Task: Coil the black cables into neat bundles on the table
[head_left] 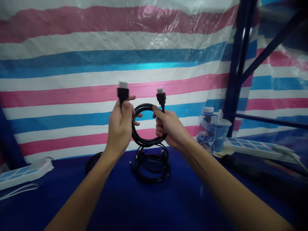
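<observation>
A black HDMI cable, wound into a loop, is held up in front of me between both hands. My left hand pinches it just below one plug, whose metal tip points up. The fingers of my right hand are wrapped round the coil's right side, and the other plug stands upright above them. Below, more coiled black cable lies on the blue table, with small connector ends showing. Another dark coil is partly hidden behind my left forearm.
A white power strip lies at the left, with a thin white cord beside it. On the right are a clear bottle, a blue cup and a second power strip. Striped plastic sheeting hangs behind, next to a blue metal post.
</observation>
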`<state>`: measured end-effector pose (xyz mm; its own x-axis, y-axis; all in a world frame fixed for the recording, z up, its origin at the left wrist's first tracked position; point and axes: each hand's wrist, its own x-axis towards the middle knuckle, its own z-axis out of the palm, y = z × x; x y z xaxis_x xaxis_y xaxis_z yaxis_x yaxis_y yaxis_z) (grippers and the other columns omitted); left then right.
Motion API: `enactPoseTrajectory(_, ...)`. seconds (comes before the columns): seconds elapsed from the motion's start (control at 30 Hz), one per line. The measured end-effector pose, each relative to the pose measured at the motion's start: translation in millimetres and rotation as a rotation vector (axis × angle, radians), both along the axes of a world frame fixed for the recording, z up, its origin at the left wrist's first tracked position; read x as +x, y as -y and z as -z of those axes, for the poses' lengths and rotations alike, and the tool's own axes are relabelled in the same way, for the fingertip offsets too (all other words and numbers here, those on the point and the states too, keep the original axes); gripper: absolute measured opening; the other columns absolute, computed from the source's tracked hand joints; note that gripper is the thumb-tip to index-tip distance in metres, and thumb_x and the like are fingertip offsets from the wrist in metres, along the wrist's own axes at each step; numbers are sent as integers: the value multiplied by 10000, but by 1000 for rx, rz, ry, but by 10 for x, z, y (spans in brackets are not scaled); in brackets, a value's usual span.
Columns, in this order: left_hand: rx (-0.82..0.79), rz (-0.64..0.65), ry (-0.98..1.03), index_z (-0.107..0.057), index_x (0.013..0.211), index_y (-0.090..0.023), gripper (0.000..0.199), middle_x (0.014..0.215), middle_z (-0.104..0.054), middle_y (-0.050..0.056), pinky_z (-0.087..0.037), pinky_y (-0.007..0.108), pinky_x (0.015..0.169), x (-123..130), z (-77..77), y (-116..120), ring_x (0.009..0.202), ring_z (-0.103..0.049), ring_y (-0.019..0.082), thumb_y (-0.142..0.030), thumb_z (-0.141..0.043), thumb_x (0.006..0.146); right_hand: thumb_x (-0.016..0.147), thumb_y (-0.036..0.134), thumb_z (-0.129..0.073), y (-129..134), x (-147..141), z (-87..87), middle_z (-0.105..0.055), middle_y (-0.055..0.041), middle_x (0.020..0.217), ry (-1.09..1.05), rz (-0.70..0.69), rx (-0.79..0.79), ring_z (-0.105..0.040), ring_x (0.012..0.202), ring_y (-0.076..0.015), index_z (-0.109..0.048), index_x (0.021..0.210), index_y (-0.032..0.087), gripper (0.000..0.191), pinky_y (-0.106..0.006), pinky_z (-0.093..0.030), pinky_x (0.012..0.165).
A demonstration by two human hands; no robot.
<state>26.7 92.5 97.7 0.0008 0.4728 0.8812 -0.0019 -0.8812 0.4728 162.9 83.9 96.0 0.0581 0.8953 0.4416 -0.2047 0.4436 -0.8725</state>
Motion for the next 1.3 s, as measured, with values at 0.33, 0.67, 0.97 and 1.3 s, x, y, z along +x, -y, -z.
enactPoseTrajectory(0.33,-152,210,-146,-495,1220,-260,431,827,-566,45,-486,236,554,21,35,-31,875,-560,184,-486,-423,859,801,440,-595,57,-13,-31,-263,118,398,-54,91,139,-212,307,-34,-533,727,157,299,-189,-211,309)
enactPoseTrajectory(0.67,-155,365,89,-585,1021,-249,346,682,-607,-5,-374,222,367,51,15,91,371,-429,70,-507,-437,842,785,457,-613,156,-83,-93,-235,123,410,-97,30,157,-182,319,-27,-535,746,158,311,-186,-191,315)
enactPoseTrajectory(0.97,-271,419,181,-565,1127,-320,491,1069,-630,-11,-309,189,328,141,110,16,320,-286,-25,-104,-620,689,798,391,-613,178,-37,-136,-243,123,428,-2,-2,105,-176,336,-36,-484,732,185,252,-186,-184,322)
enactPoseTrajectory(1.3,-284,351,141,-646,863,-204,493,571,-585,-2,-277,248,331,156,1,168,293,-263,46,-594,-347,834,796,390,-615,227,-2,-184,-219,125,436,-49,-82,81,-145,351,-40,-431,709,202,277,-191,-143,335)
